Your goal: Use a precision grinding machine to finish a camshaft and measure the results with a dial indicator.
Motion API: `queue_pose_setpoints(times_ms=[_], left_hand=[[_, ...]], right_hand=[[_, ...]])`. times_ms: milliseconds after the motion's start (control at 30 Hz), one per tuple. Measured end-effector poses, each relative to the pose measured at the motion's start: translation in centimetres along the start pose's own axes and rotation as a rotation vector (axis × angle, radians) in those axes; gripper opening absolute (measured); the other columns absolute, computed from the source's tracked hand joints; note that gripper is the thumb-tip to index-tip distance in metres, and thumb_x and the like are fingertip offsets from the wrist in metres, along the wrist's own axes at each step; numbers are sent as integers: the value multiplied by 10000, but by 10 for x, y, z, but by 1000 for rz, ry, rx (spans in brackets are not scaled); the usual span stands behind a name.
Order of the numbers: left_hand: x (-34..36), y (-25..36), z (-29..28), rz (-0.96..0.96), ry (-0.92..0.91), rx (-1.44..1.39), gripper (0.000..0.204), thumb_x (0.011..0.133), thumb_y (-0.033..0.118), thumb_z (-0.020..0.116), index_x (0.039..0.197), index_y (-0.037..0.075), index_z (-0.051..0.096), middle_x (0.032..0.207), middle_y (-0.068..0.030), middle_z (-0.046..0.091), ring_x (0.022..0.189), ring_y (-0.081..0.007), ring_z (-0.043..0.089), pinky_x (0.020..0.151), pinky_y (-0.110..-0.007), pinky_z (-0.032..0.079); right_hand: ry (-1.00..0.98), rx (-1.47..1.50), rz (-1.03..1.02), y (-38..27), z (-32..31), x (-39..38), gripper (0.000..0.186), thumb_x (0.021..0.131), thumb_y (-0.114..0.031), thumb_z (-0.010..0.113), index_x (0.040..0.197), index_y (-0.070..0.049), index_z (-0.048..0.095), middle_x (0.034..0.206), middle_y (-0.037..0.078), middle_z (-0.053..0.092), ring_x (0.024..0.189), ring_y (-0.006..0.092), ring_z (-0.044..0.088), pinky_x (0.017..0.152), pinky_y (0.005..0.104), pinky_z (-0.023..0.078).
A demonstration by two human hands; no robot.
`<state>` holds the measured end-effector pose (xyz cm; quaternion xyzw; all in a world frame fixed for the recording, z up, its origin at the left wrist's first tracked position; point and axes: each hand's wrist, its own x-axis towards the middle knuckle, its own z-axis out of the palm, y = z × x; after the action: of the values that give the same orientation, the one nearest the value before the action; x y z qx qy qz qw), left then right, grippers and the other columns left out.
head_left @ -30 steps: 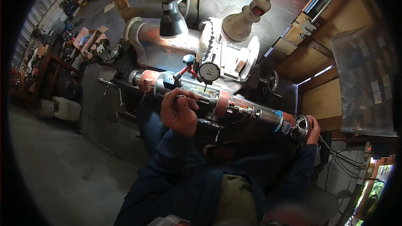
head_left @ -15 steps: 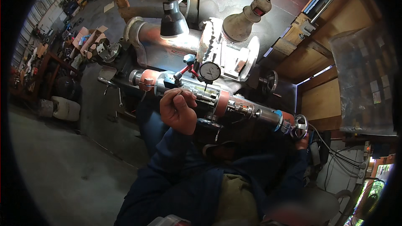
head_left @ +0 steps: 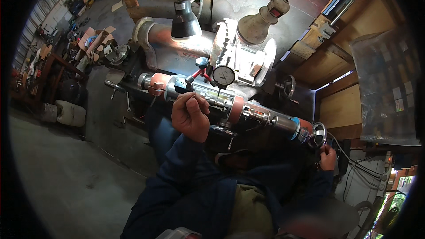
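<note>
While I look down from the head camera, my left hand [head_left: 191, 115] is curled shut, fingertips pinching something small and thin (too dim to name, perhaps a pin) against the long metal cylinder [head_left: 230, 105] lying across the machine. A dial gauge [head_left: 223, 75] stands just above it, needle tip touching. My right hand [head_left: 328, 156] grips the handwheel [head_left: 318, 134] at the cylinder's far end.
</note>
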<state>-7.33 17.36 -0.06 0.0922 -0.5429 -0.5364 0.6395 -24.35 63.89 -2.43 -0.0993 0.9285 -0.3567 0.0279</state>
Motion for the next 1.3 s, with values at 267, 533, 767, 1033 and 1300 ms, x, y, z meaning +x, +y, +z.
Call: queue_pose_setpoints(times_ms=[267,533,767,1033,1300], left_hand=[[1,-1,8,-55,-47,-97,189,1030,187,474,1089,10,508,700,-49,523,532,-84,439,459,-219,375],[-4,-5,14,-178,-60,-127,156,1009,133,516,1066,-11,512,665,-27,508,565,-68,444,521,-220,385],[-10,-10,17,-160,-45,-113,149,1010,131,511,1056,-10,501,669,-30,510,568,-69,448,530,-222,389],[-8,-8,20,-109,-105,31,124,972,82,567,1014,-34,561,671,-60,596,596,-74,553,532,-220,449],[9,19,37,201,-268,560,101,861,1,680,944,-45,645,730,-133,647,618,-171,661,540,-264,510]], right_hand=[[59,-97,-87,-49,23,-1,401,986,-342,559,901,43,632,859,136,619,803,228,568,754,343,433],[191,16,-51,-18,47,-19,425,978,-394,557,964,23,637,970,150,594,935,278,556,848,369,418],[233,17,-139,0,64,-22,530,958,-488,536,1074,12,670,1066,161,595,1040,299,554,924,384,405],[263,44,-140,4,66,-22,553,950,-509,528,1090,5,679,1111,169,599,1101,327,540,958,409,392],[250,60,-135,4,67,-22,536,946,-491,545,1079,10,680,1099,168,597,1088,320,542,952,405,396]])
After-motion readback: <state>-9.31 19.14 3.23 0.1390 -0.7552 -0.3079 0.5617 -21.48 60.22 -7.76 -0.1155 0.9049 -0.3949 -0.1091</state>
